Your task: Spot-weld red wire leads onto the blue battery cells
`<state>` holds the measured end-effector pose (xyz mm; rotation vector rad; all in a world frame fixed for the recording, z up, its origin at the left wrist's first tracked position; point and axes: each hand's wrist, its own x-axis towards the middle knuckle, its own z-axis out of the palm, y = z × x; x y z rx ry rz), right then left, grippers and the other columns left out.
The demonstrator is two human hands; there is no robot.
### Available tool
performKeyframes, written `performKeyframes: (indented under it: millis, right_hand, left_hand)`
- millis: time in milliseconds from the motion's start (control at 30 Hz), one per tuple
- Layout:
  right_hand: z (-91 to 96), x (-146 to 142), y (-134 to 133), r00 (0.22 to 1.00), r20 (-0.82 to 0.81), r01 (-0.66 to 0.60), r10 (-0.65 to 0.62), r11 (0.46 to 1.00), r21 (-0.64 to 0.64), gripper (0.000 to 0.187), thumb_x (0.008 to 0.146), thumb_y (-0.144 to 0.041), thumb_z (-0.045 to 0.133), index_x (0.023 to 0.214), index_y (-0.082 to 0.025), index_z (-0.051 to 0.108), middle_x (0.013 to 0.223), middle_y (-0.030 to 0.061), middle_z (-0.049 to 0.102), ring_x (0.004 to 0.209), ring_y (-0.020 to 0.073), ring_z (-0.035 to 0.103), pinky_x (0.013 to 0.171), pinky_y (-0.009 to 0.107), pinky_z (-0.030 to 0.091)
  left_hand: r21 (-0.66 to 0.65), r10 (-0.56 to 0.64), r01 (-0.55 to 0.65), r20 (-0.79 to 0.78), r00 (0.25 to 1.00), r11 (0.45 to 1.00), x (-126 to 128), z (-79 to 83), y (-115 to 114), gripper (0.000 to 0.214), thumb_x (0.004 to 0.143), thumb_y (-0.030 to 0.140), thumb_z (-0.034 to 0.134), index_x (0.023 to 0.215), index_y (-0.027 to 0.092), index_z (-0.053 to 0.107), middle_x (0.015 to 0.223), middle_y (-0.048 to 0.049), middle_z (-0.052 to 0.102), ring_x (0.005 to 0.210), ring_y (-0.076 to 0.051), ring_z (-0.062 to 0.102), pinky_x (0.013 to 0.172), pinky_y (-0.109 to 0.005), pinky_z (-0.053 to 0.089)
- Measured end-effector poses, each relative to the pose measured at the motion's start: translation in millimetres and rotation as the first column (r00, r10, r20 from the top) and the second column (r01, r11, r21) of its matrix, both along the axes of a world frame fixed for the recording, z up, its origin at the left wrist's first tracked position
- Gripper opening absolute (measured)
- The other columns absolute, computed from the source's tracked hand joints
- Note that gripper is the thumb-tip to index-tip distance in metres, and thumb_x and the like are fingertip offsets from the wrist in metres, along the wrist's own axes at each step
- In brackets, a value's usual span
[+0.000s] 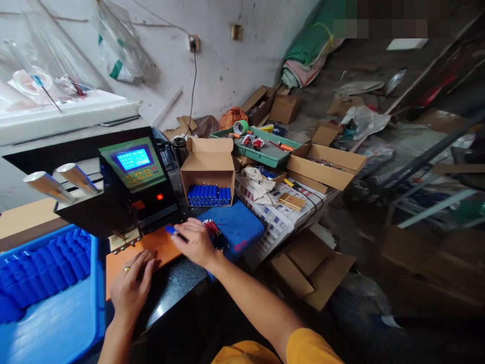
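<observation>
R fingers [186,227] hold blue cyl [170,230]; L hand [132,281] at orange board [162,248].

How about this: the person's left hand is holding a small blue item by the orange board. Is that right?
Not quite: it is the right hand that holds the small blue item by the orange board, as the head view shows.

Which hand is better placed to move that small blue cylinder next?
Probably the right hand: it holds the blue cylinder. The left hand is at the orange board, with nothing visibly gripped.
</observation>
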<state>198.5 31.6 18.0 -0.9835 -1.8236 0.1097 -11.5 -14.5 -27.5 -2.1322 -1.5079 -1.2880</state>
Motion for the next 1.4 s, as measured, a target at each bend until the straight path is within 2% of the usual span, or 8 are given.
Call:
performKeyframes:
  millis: [100, 167, 300, 567, 700, 900, 1233, 1400]
  right_hand:
    - [5.2, 54.3, 21.4, 0.976, -0.071, 0.213, -0.207, 0.973, 0.085, 0.021, 0.093, -0.027, 0.06, 0.103, -0.016, 0.075, 0.094, 0.0098, 0.077, 0.091, 0.0204, 0.07, 0.095, 0.038, 0.05]
    - [5.8, 87.2, 38.1, 0.946, -0.04, 0.323, -0.321, 0.942, 0.09, 0.024, 0.094, -0.027, 0.058, 0.107, -0.015, 0.074, 0.098, 0.0122, 0.076, 0.096, 0.0228, 0.069, 0.097, 0.041, 0.05]
    - [-1.5, 121.6, 64.9, 0.901, 0.09, 0.422, -0.423, 0.906, 0.034, 0.028, 0.095, -0.025, 0.055, 0.112, -0.015, 0.073, 0.102, 0.0142, 0.074, 0.102, 0.0253, 0.066, 0.098, 0.043, 0.051]
    - [-20.0, 122.3, 75.2, 0.844, 0.286, 0.473, -0.454, 0.881, 0.005, 0.027, 0.095, -0.025, 0.054, 0.111, -0.015, 0.073, 0.105, 0.0149, 0.073, 0.109, 0.0269, 0.063, 0.104, 0.045, 0.047]
    - [-19.1, 122.8, 80.7, 0.834, 0.359, 0.468, -0.419, 0.881, -0.061, 0.029, 0.095, -0.021, 0.054, 0.115, -0.012, 0.071, 0.107, 0.0165, 0.073, 0.114, 0.0272, 0.061, 0.111, 0.046, 0.042]
    - [-15.9, 120.2, 92.4, 0.79, 0.453, 0.519, -0.414, 0.845, -0.133, 0.03, 0.093, -0.013, 0.053, 0.116, -0.005, 0.069, 0.114, 0.0205, 0.07, 0.122, 0.0279, 0.057, 0.116, 0.044, 0.036]
    - [-15.9, 119.9, 105.5, 0.802, 0.426, 0.512, -0.418, 0.849, -0.131, 0.028, 0.09, -0.007, 0.05, 0.109, -0.008, 0.072, 0.111, 0.022, 0.07, 0.12, 0.0293, 0.057, 0.115, 0.048, 0.036]
    - [-19.3, 119.3, 100.0, 0.839, 0.362, 0.47, -0.406, 0.876, -0.108, 0.037, 0.087, -0.005, 0.051, 0.121, -0.007, 0.067, 0.12, 0.0227, 0.067, 0.125, 0.0303, 0.054, 0.115, 0.052, 0.035]
  left_hand:
    - [-0.005, -0.048, 0.048, -0.001, 0.999, 0.999, 2.4, 4.9, -0.7, 0.024, 0.092, 0.034, 0.06, 0.108, 0.019, 0.069, 0.098, -0.0085, 0.075, 0.084, -0.021, 0.072, 0.073, -0.03, 0.055]
    - [0.011, -0.045, 0.045, 0.004, 0.999, 0.999, 4.2, 6.8, -0.6, 0.022, 0.092, 0.034, 0.061, 0.106, 0.019, 0.069, 0.096, -0.0076, 0.075, 0.083, -0.02, 0.071, 0.072, -0.029, 0.054]
    - [0.04, -0.039, 0.039, -0.011, 0.999, 0.998, 6.4, 7.7, -0.2, 0.021, 0.091, 0.034, 0.063, 0.105, 0.019, 0.069, 0.095, -0.0067, 0.075, 0.081, -0.019, 0.071, 0.071, -0.029, 0.053]
    - [0.035, -0.047, 0.048, -0.021, 0.999, 0.998, 5.6, 6.5, 1.6, 0.021, 0.089, 0.033, 0.065, 0.106, 0.019, 0.068, 0.095, -0.0064, 0.075, 0.082, -0.019, 0.071, 0.073, -0.029, 0.053]
    - [0.033, -0.041, 0.041, -0.016, 0.999, 0.999, 6.0, 6.9, 1.5, 0.02, 0.09, 0.031, 0.065, 0.106, 0.02, 0.069, 0.097, -0.0063, 0.075, 0.082, -0.019, 0.071, 0.072, -0.029, 0.052]
    - [0.002, -0.037, 0.037, 0.014, 0.999, 0.999, 6.8, 5.3, 1.1, 0.02, 0.089, 0.031, 0.065, 0.106, 0.021, 0.069, 0.096, -0.005, 0.075, 0.082, -0.019, 0.07, 0.073, -0.028, 0.052]
    - [-0.019, -0.037, 0.037, 0.002, 0.999, 0.999, 4.1, 4.1, 1.2, 0.021, 0.089, 0.033, 0.064, 0.106, 0.021, 0.07, 0.098, -0.0061, 0.075, 0.084, -0.02, 0.07, 0.074, -0.029, 0.052]
    - [-0.011, -0.036, 0.036, -0.002, 0.999, 0.999, 3.5, 4.3, 0.6, 0.02, 0.09, 0.033, 0.064, 0.104, 0.021, 0.069, 0.097, -0.006, 0.075, 0.085, -0.019, 0.07, 0.074, -0.029, 0.052]
